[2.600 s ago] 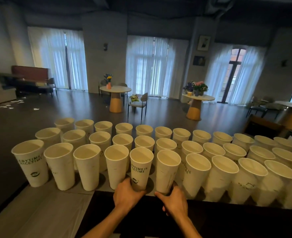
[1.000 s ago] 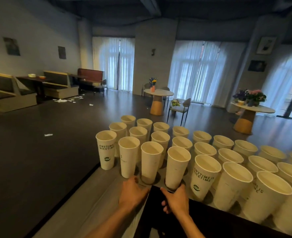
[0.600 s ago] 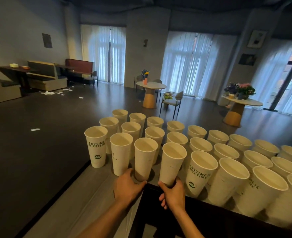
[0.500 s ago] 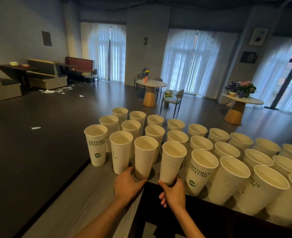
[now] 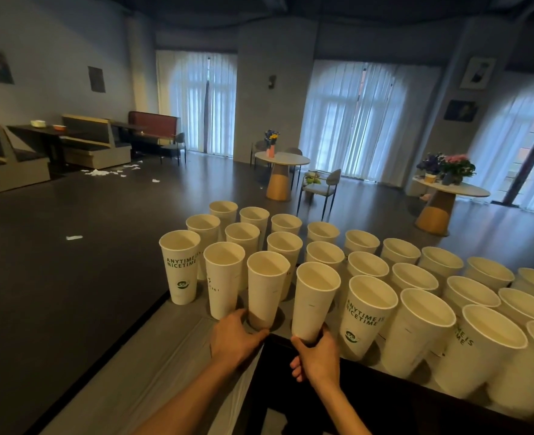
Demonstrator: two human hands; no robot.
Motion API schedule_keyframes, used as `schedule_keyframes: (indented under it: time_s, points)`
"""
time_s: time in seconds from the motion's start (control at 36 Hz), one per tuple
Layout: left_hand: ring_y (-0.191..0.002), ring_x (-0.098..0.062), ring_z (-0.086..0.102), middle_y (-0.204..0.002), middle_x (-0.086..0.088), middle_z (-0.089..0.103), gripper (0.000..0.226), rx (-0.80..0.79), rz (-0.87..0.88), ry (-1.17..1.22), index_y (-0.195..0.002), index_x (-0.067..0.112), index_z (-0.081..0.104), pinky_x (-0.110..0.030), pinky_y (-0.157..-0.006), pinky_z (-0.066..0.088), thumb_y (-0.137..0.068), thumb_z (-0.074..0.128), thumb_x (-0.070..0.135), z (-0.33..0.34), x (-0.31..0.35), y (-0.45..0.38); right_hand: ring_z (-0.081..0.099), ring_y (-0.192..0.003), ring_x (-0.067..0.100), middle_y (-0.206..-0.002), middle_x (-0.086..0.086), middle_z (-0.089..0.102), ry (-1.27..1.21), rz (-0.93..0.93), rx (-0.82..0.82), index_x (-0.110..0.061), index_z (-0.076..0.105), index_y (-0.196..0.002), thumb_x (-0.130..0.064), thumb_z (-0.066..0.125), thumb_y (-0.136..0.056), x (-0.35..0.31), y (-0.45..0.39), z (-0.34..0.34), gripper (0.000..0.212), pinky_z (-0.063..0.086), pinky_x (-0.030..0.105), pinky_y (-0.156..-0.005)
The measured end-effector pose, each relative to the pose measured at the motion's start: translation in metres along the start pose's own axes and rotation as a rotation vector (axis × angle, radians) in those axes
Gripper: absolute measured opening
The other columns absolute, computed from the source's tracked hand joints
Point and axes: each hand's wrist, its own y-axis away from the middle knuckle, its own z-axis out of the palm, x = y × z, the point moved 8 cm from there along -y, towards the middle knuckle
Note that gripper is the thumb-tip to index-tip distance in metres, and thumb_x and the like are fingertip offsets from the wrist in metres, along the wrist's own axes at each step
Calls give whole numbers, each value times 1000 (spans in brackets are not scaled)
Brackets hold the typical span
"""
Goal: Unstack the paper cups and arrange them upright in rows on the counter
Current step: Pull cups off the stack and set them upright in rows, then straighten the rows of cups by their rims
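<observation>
Several tall white paper cups stand upright in three rows on the grey counter. My left hand grips the base of a plain cup in the front row. My right hand grips the base of the neighbouring cup, which leans slightly to the right. Left of these stand another plain cup and a printed cup reading ANYTIME IS NICETIME at the row's left end. A second printed cup stands just right of my right hand.
The counter's left edge drops to a dark floor. A dark raised ledge runs along the near side under my wrists. More cups crowd the counter to the right. Round tables, a chair and booths stand far off in the room.
Since 2.6 s ago my hands moved two cups left along the front row and the view turned left. In the last half second the hands kept their hold on the same two cups.
</observation>
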Motion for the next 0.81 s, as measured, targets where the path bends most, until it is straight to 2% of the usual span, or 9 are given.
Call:
schedule_keyframes:
  time_s: [0.14,0.28,0.39,0.47,0.53,0.58,0.64,0.75,0.81]
  points:
    - [-122,-17,62,-132,3,66,66,15,-25,18,-132,24,58,-35,-98,55,-74,83,44,1,0,5,69,-50,28,-62,14,70,-14,27,-3,-17,36,-138,-16,71,-88,5,6,0,61,57,35,-46]
    - [-120,-17,61,-130,3,64,57,16,-49,64,-129,23,57,-31,-92,54,-79,80,38,3,-1,12,69,-50,26,-67,15,71,23,67,-19,-19,27,-146,-16,71,-88,12,14,-3,73,56,32,-45]
    - [-96,-3,56,-116,7,59,41,-54,-100,215,-115,24,56,-16,-72,46,-82,81,21,8,-2,19,70,-52,24,-69,13,72,44,83,-4,-20,24,-148,-19,71,-89,12,22,-13,76,56,30,-45]
    - [-88,-15,61,-105,-5,62,39,-68,-184,353,-104,18,55,-26,-62,51,-77,80,7,6,-5,23,69,-51,23,-69,12,72,68,70,-3,-21,37,-133,-21,71,-89,8,28,-20,56,56,30,-45]
    - [-87,-25,65,-102,-13,63,34,-101,-217,376,-101,13,57,-40,-70,61,-76,75,-1,2,-8,26,68,-49,21,-70,12,72,93,68,-10,-18,44,-118,-23,70,-89,5,33,-25,39,59,33,-47]
    - [-87,-27,67,-101,-15,65,28,-159,-189,361,-99,10,61,-40,-71,63,-78,72,-4,-1,-9,26,68,-49,20,-69,11,72,141,56,-43,-16,54,-104,-25,71,-89,0,40,-25,24,61,38,-51]
    - [-81,-21,68,-99,-13,68,18,-195,-120,327,-98,8,63,-26,-62,57,-84,72,0,-9,-3,28,68,-48,19,-66,9,72,193,23,-89,-16,61,-91,-28,71,-89,-8,47,-22,15,61,36,-50]
    - [-71,-12,69,-88,-9,73,7,-249,82,260,-91,9,69,-24,-68,58,-87,74,6,-35,35,34,63,-43,17,-60,6,70,259,-79,-203,-16,69,-83,-34,70,-89,-34,62,-14,19,53,27,-42]
    - [-64,-11,67,-77,-6,72,8,-291,181,242,-90,9,70,-22,-63,55,-86,77,8,-53,59,40,58,-40,15,-56,4,68,268,-160,-252,-16,70,-80,-36,69,-89,-54,69,-13,22,45,23,-38]
